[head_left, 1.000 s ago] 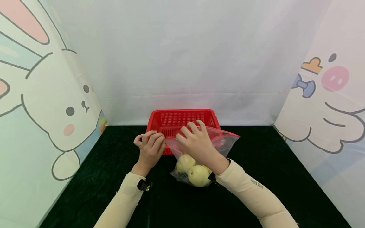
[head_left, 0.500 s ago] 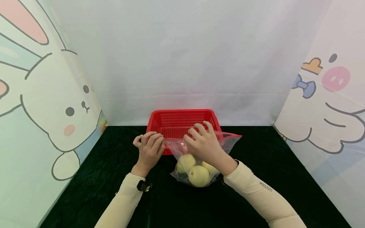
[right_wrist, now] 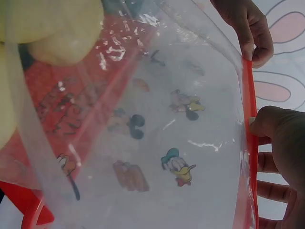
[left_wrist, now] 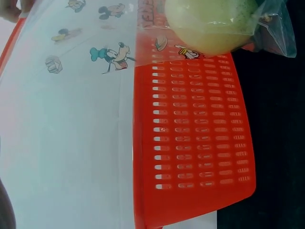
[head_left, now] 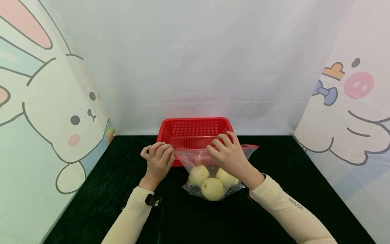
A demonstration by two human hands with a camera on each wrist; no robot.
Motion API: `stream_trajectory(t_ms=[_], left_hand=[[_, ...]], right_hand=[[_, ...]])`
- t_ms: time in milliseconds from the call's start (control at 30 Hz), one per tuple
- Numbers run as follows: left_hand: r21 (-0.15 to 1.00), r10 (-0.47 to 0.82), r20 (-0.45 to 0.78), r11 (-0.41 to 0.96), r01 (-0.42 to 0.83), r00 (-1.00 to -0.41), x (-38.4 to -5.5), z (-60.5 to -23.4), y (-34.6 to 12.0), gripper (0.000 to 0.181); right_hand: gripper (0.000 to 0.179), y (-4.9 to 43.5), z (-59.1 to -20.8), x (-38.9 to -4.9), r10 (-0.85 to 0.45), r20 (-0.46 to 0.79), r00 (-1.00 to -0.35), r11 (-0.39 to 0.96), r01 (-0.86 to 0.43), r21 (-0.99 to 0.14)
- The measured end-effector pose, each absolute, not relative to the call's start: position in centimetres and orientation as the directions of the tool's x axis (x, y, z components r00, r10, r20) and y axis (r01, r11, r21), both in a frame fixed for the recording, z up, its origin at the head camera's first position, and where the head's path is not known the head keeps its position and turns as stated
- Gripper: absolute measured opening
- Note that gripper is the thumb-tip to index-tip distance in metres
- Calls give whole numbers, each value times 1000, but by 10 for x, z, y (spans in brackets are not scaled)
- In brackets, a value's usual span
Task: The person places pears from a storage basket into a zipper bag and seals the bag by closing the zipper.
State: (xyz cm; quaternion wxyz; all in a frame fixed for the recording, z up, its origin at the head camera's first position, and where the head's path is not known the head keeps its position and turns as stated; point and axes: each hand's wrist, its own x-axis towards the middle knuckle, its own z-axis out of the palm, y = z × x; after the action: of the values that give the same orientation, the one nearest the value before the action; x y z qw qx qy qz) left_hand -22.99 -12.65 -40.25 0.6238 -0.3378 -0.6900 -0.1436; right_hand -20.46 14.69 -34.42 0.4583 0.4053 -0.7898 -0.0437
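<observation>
A clear zip bag (head_left: 195, 158) with a red zip strip stands on the dark table, holding several pale yellow-green round fruits (head_left: 212, 189). Cartoon prints cover the bag (right_wrist: 190, 138) in the right wrist view. My left hand (head_left: 157, 164) pinches the strip's left corner. Further right along the same strip, my right hand (head_left: 228, 159) pinches it between thumb and fingers, its other fingers bent above the basket's front. Part of the bag's right side is hidden behind that hand. One fruit (left_wrist: 209, 24) shows through the plastic at the top of the left wrist view.
Right behind the bag is a red slotted plastic basket (head_left: 195, 126), near the white back curtain (head_left: 195, 67). Dark green cloth (head_left: 122, 162) covers the table. Cartoon-printed panels (head_left: 61, 112) stand on both sides.
My right hand has slid rightward along the zip strip, showing more of the fruits. The strip's stretch left of it now looks straighter. My left hand has barely moved.
</observation>
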Motion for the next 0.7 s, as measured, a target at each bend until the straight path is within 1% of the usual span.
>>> stream_trajectory(t_ms=[100,200,400,467,633,700], left_hand=[[-221,287,958,731,645,2,-230,-403,-128,16],[-219,290,957,732,645,-4,-230,-404,-128,16],[-217,290,957,734,644,-8,-230,-404,-129,17],[-215,289,957,734,644,-9,-229,-404,-129,17],[-216,293,956,737,640,-15,-230,-405,-129,16],[-218,295,955,739,638,-15,-230,-405,-129,16]], right_hand=[[27,154,-346,-204,-690,672,-268,668,-594,449],[26,159,-348,-203,-698,662,-274,669,-580,466],[12,170,-349,-205,-697,671,-254,669,-566,481],[8,174,-349,-205,-696,671,-256,671,-564,481],[15,182,-349,-203,-692,667,-276,678,-565,470],[11,185,-349,-202,-691,668,-276,678,-567,467]])
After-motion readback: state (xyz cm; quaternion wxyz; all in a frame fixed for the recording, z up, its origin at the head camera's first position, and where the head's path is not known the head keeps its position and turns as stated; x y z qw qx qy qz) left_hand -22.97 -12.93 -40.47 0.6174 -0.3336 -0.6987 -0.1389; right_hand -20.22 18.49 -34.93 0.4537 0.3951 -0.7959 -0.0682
